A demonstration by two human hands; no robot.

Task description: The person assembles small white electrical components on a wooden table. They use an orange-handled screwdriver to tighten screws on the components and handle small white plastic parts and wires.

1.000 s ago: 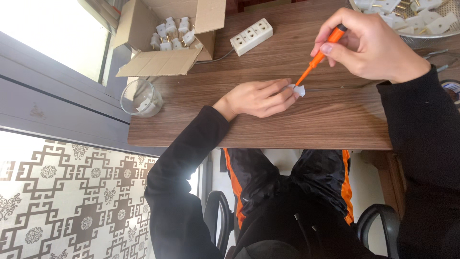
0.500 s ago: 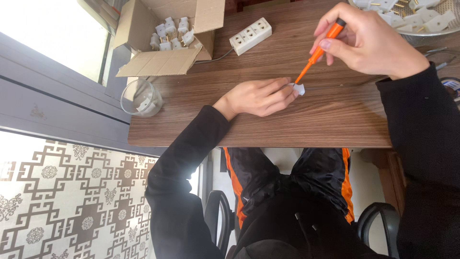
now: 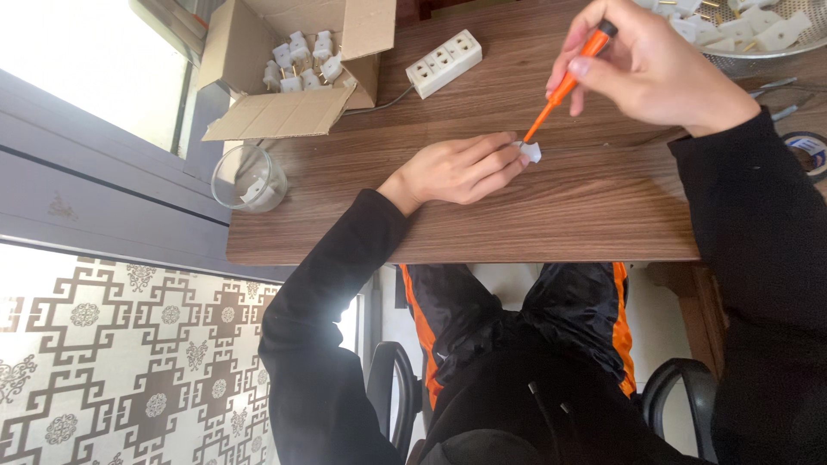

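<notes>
My left hand (image 3: 461,168) rests on the wooden table (image 3: 534,215) and pinches a small white plug (image 3: 531,151) at its fingertips. My right hand (image 3: 655,69) grips an orange screwdriver (image 3: 564,82) by the handle, slanted down so its tip meets the white plug. Both arms wear black sleeves.
An open cardboard box (image 3: 293,69) with several white plugs stands at the table's far left. A white power strip (image 3: 444,62) lies beside it. A clear glass jar (image 3: 250,179) sits near the left edge. A metal bowl (image 3: 758,39) of white parts and a tape roll (image 3: 810,151) are at right.
My right hand has shifted a little while holding the screwdriver on the plug. My left hand stays in place on the plug.
</notes>
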